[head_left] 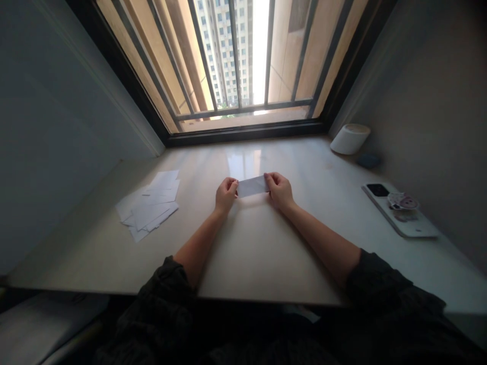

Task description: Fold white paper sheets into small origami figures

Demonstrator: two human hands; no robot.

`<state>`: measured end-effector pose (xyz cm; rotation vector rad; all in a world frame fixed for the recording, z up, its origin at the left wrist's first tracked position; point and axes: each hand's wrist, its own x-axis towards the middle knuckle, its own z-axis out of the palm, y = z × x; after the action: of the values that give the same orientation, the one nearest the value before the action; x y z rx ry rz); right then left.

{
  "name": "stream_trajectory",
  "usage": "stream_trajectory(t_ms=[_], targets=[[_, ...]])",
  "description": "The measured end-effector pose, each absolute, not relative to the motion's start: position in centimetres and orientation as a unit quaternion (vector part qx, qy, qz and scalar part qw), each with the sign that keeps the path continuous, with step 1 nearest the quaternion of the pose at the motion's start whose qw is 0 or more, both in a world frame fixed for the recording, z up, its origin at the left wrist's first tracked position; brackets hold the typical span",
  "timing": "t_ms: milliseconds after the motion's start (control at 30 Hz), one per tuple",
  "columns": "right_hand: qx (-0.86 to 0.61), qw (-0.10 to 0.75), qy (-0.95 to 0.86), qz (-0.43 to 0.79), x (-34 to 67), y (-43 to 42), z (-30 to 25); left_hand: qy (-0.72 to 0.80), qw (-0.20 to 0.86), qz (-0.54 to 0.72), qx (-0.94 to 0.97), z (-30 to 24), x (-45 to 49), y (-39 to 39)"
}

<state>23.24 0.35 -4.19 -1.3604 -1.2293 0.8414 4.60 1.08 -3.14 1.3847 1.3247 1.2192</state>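
Note:
A small rectangular piece of white paper (252, 186) is stretched between my two hands, just above the windowsill surface. My left hand (227, 194) pinches its left end between thumb and fingers. At the opposite end, my right hand (279, 188) is closed on the paper in the same way. The strip looks greyish in the backlight and tilts up slightly toward the right. Off to the left lies a loose, overlapping pile of white paper pieces (154, 208), apart from both hands.
A white phone (413, 223) with a cartoon grip on its back lies at the right. Behind it are a white cylindrical object (350, 139) and a small dark item (369, 161) by the wall. A barred window (243, 133) borders the pale sill (262, 253) at the back.

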Motion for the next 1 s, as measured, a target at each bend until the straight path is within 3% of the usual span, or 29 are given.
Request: stream_trajectory(t_ms=[267,500,667,800,1000], targets=[[-0.590,0.516,-0.551,0.287,23.5,7.7,-4.1,0.535,0.394,0.500,0.556,-2.4,7.6,5.9],[-0.560,0.510,-0.591,0.278,23.7,8.6,-4.7,0.513,0.397,0.444,0.618,-4.1,6.4,7.2],[-0.554,0.532,-0.562,0.307,23.5,8.1,-3.9,0.529,0.415,0.500,0.546,-4.2,6.6,7.6],[-0.532,0.490,-0.547,0.421,22.8,7.4,-3.0,0.513,0.425,0.564,0.487,-4.1,6.9,7.7],[-0.527,0.509,-0.517,0.442,22.3,7.2,-3.2,0.506,0.436,0.516,0.537,-4.2,7.0,7.5]])
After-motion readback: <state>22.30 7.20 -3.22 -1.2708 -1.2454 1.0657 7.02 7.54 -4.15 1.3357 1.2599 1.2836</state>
